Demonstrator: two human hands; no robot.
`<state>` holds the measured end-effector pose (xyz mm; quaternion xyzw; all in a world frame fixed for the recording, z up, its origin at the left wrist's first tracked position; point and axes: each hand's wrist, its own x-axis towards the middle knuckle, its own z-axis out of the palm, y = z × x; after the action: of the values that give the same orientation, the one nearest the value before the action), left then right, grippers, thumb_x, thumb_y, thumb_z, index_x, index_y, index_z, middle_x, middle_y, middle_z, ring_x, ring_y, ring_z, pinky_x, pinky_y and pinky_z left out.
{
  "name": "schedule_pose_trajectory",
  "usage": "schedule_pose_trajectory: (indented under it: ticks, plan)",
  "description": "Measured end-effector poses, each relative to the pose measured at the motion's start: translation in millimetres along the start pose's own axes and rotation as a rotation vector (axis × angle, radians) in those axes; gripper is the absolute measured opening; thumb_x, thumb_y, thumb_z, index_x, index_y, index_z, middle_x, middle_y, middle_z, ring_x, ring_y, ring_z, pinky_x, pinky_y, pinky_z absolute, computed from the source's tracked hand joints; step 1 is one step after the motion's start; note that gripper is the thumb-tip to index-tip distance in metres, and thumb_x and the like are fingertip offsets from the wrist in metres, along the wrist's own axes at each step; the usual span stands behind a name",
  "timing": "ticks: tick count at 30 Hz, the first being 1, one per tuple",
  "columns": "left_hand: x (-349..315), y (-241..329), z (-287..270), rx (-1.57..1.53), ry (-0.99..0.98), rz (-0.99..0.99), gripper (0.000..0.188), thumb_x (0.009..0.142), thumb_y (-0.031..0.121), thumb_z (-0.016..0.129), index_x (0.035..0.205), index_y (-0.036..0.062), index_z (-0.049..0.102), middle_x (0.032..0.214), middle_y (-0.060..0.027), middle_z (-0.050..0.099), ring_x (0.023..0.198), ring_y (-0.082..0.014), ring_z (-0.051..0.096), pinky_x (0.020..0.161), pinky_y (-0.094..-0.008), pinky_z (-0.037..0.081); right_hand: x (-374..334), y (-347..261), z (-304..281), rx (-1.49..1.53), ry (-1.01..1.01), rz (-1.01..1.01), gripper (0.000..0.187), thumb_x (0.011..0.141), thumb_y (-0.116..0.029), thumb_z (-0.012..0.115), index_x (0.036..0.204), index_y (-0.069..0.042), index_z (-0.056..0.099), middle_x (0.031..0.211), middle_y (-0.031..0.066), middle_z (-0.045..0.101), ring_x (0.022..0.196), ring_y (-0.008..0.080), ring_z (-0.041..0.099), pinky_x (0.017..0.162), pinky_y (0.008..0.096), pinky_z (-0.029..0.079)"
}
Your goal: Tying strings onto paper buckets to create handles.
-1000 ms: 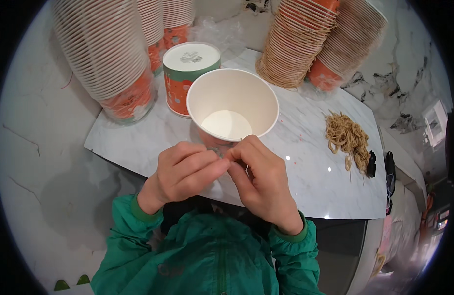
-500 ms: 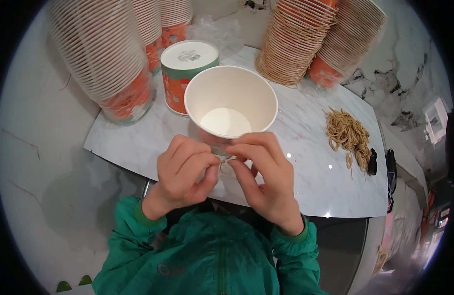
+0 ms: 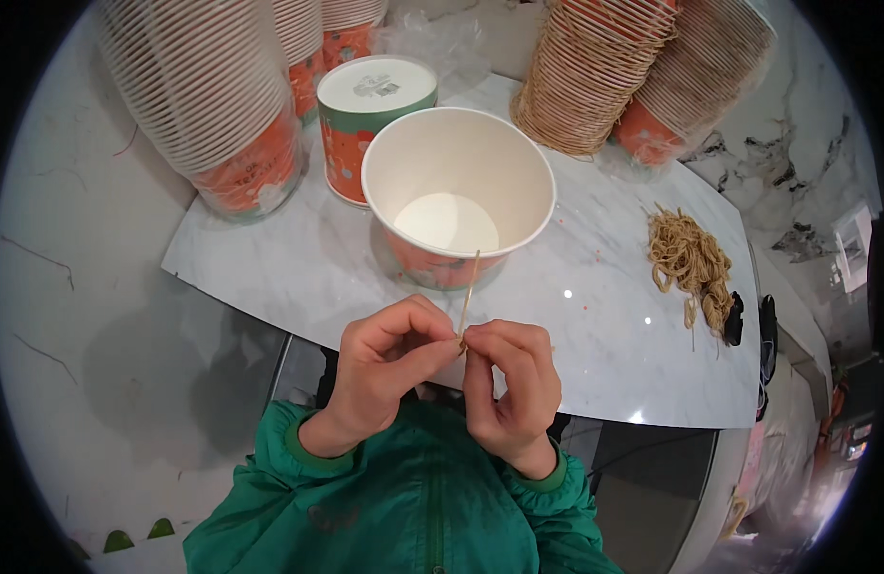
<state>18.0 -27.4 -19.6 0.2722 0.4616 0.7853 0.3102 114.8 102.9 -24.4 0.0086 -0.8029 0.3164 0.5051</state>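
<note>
Clock reference: centre on the twine piece, 12 away from the wearer.

Twine piece: thin, tan, short; located in front of the open tub, nearly upright in view, free end at 12. Lower end pinched between the fingertips of both hands; small loop or knot there, too fine to resolve. The free end overlaps the tub's near rim in view; contact cannot be told.

Left hand, at 8: thumb and index closed on the twine. Right hand, at 5: thumb and index likewise closed on it, tips meeting or nearly meeting the left's.

Open tub, at 12: upright, white inside, orange and green outside, standing on the marbled table.

Upturned tub, at 11: pale base uppermost, just beside the open one.

Twine heap, between 2 and 3: loose coils, well apart from both hands. Small black object at 3, beside the heap.

Twine-wrapped stack, at 1: nested tubs, leaning; plastic-wrapped stack just right of it.

Tall nested stack, between 10 and 11: clear wrapping.

Green jacket at 6.
</note>
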Motion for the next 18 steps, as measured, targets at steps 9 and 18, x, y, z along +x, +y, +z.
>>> schedule_pose_trajectory:
  ticks: [9,18]
  plan:
    - [4.0,1.7,1.3,0.265,-0.059,0.193,0.009,0.096,-0.005,0.064,0.104,-0.0043,0.07,0.104,-0.0078,0.067,0.088,-0.0114,0.063,0.074,-0.0244,0.05,1.4,-1.0,-9.7,0.09,-0.066,0.089,0.035,0.075,0.01,0.079,0.109,0.004,0.071,0.101,0.017,0.07,0.083,0.0304,0.069,0.069,0.0352,0.056]
    - [13.2,11.6,9.7,0.793,-0.081,0.558,0.013,0.088,-0.007,0.069,0.1,-0.0022,0.071,0.092,-0.0086,0.069,0.079,-0.0165,0.062,0.07,-0.028,0.05,-3.4,8.6,-13.0,0.22,-0.032,0.163,0.021,0.087,0.011,0.073,0.107,0.006,0.07,0.1,0.0166,0.073,0.079,0.0249,0.07,0.07,0.031,0.055]
